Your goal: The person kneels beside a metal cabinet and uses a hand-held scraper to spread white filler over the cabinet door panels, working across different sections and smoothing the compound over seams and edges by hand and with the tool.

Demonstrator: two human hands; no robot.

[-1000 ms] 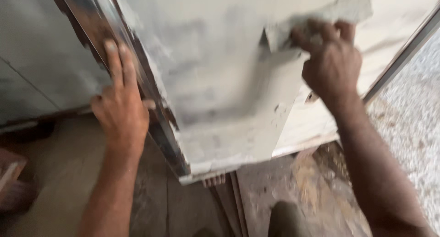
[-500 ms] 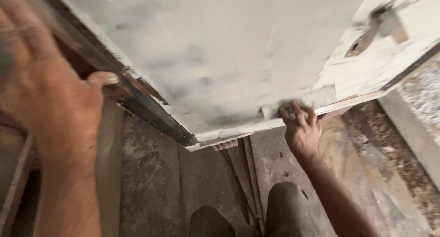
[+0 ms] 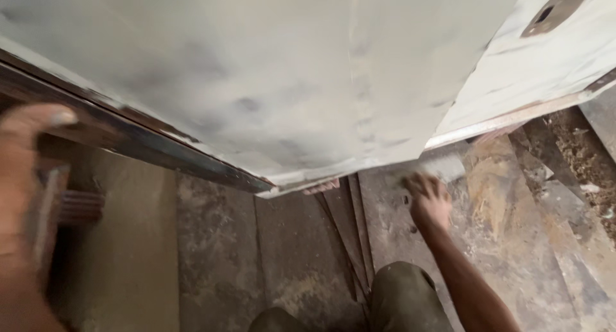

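Observation:
A large pale grey-white painted panel (image 3: 269, 69) fills the upper view, its lower edge hanging over a dirty floor. My right hand (image 3: 428, 200) reaches down below that edge and grips a small grey sheet of sandpaper (image 3: 444, 169), held near the floor under the panel's bottom rim. My left hand (image 3: 25, 197) is close to the camera at the far left, blurred, its thumb beside the dark edge strip (image 3: 141, 139) of the panel. I cannot tell whether it touches the strip.
Dusty, stained floor boards (image 3: 301, 255) lie below. A metal hinge plate (image 3: 555, 11) sits on the white board at the upper right. My knee in dark olive trousers (image 3: 404, 300) shows at the bottom. Debris lies at the right.
My right hand has slid with the sandpaper from high on the panel down to below its bottom edge. The view has tipped downward and my left hand has come close to the camera.

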